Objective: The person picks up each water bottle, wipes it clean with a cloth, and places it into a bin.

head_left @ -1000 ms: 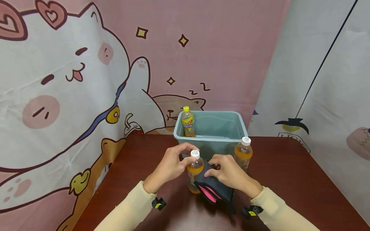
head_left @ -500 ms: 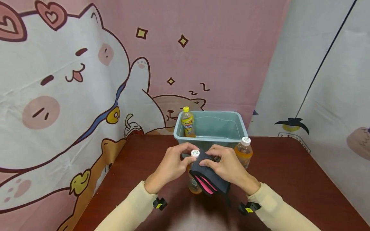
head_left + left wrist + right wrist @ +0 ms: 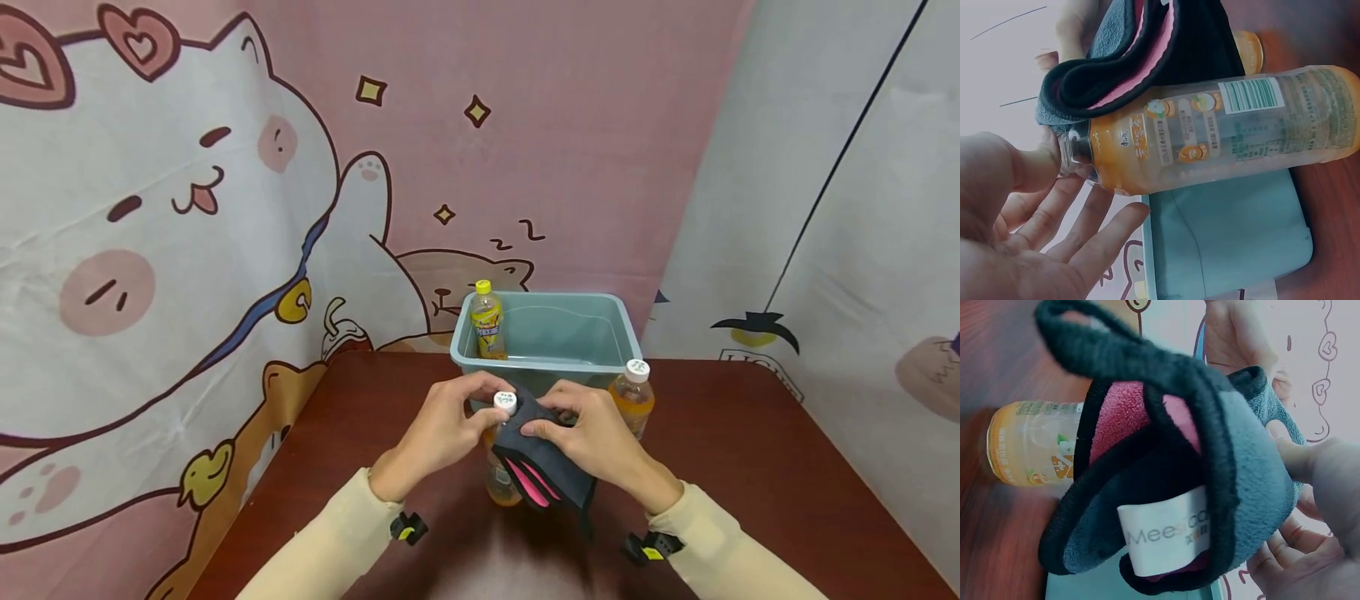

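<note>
My left hand (image 3: pixel 438 433) pinches a clear plastic drink bottle (image 3: pixel 501 483) by its neck, just under the white cap (image 3: pixel 506 403). The bottle stands upright on the table; its orange-printed label (image 3: pixel 1210 125) shows in the left wrist view. In my right hand (image 3: pixel 600 433) is a folded dark grey cleaning cloth (image 3: pixel 547 458) with a pink inner side, gripped between thumb and fingers. The cloth lies against the bottle's upper side, covering part of it. A hanging loop and a white tag (image 3: pixel 1166 531) appear on the cloth in the right wrist view.
Behind the hands stands a light blue plastic bin (image 3: pixel 555 333) with a yellow-capped bottle (image 3: pixel 488 325) inside at its left. Another white-capped bottle (image 3: pixel 633 404) stands right of my right hand, by the bin's front corner. The dark red table (image 3: pixel 750 467) meets a patterned cloth backdrop.
My right hand has moved the cloth left over the bottle's upper part, then barely shifted in the last half second. The left hand keeps its hold at the neck.
</note>
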`<state>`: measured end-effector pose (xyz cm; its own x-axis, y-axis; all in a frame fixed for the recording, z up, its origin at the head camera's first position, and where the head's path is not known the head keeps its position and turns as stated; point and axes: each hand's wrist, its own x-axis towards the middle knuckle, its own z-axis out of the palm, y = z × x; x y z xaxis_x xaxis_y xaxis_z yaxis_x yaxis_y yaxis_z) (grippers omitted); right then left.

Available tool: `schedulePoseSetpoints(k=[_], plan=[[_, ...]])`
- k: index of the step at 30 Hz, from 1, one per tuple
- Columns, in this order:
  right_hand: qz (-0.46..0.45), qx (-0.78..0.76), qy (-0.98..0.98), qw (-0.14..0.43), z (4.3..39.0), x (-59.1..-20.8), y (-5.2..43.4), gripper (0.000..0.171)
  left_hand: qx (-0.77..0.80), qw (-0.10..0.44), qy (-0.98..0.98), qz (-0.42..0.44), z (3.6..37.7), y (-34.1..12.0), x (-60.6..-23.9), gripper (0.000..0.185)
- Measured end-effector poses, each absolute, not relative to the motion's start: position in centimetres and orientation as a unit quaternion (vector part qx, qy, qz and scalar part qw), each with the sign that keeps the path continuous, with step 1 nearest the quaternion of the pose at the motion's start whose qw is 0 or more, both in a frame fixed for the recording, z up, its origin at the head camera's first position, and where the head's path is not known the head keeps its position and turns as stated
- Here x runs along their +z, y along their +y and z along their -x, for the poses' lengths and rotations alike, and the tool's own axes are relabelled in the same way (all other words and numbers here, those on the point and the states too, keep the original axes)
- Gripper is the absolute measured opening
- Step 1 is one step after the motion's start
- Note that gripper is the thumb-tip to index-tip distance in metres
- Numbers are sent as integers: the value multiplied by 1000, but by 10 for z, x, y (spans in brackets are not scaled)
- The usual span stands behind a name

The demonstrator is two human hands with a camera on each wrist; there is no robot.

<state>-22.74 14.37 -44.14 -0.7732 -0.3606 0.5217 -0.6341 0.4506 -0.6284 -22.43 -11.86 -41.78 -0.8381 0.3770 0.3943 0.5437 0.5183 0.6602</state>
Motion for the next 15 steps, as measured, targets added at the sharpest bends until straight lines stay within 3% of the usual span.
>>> schedulePoseSetpoints(k=[9,15], plan=[[-302,414,-836,197,221,-444,155,21,-430,132,-854,262,225,-127,-396,30],[-300,400,-843,197,216,-448,159,21,-450,192,-839,240,227,-136,-372,31]])
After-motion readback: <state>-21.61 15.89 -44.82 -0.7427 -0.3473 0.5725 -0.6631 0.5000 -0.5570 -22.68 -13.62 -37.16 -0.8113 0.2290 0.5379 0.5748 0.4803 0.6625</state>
